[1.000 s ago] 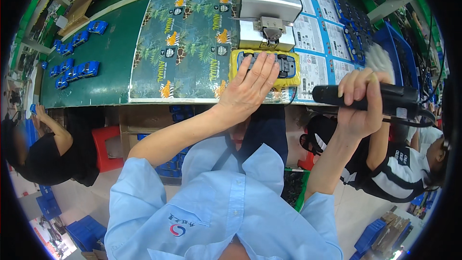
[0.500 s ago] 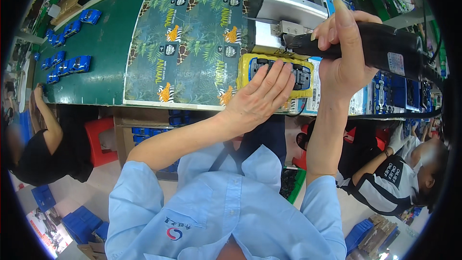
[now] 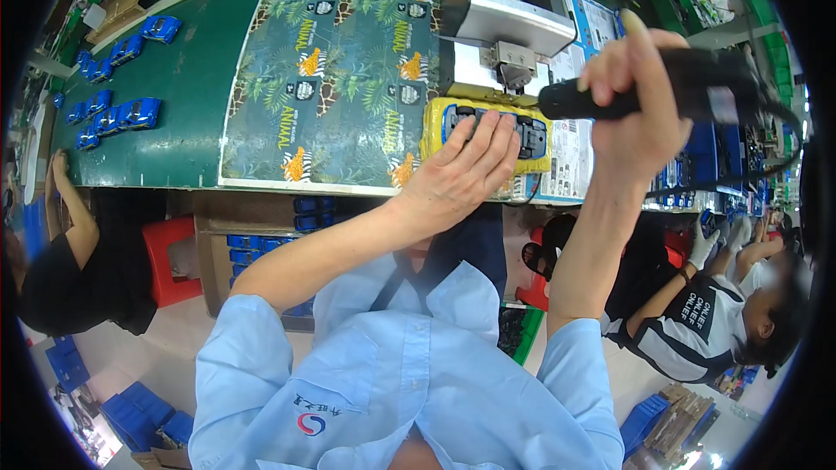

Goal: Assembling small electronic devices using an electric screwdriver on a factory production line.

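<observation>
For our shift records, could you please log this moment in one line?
left hand: on upturned toy car in yellow holder | right hand: gripping black handheld tool | metal machine: beyond holder

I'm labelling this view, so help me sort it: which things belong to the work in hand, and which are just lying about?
In the work:
black corded tool, in the right hand
upturned blue toy car, under the left hand
yellow holder around it
perhaps the metal machine just behind

Apparently lying about:
blue toy cars on the green tabletop at left
blue bins on the floor

Black tool (image 3: 707, 83) near upturned, cradled car (image 3: 532, 138)
</observation>
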A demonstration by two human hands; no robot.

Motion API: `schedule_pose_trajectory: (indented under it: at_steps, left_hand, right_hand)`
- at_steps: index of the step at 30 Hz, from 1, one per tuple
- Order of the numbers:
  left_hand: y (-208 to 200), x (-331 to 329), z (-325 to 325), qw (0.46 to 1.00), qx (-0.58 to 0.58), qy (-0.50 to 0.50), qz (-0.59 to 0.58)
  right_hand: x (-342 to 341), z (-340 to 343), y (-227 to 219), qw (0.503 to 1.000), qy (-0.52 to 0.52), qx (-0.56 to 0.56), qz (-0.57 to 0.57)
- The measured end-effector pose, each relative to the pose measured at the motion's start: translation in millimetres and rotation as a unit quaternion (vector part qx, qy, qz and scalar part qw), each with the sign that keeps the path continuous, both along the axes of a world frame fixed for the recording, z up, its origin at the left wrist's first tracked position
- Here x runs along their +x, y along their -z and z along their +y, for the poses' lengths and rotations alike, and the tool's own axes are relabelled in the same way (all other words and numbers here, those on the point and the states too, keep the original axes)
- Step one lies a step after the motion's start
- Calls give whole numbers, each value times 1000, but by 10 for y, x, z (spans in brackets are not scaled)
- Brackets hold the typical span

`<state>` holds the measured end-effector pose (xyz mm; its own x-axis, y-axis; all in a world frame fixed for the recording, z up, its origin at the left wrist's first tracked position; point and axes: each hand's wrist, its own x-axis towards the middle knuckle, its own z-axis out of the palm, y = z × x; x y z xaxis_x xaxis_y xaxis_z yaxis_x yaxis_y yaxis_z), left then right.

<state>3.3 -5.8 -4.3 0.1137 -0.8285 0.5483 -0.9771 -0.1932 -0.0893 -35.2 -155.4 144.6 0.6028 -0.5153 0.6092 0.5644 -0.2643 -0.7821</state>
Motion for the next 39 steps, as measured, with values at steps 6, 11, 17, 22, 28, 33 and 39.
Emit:
schedule_pose_trajectory:
  at_steps: [6,11,17,22,28,33,39]
  left_hand:
    - [8,16,2,1000,-4,0,8]
    - [32,-2,-16,1000,10,-8,5]
    - [24,-12,-33,999,20,-29,-4]
    - [51,-10,-33,999,18,-31,-8]
    - [65,-10,-38,999,5,-30,-19]
    - [69,-13,-40,999,4,-32,-13]
    - [35,-38,-26,999,14,-31,-11]
  right_hand:
    - [-432,-79,21,1000,2,-6,4]
    - [-392,-98,179,996,24,81,-25]
    - [-266,-142,399,999,23,45,16]
    - [-308,-92,388,999,18,16,36]
    - [-350,-202,420,999,-23,28,5]
    - [-355,-181,428,1000,-15,21,9]
    - [-375,-141,430,1000,1,20,-2]
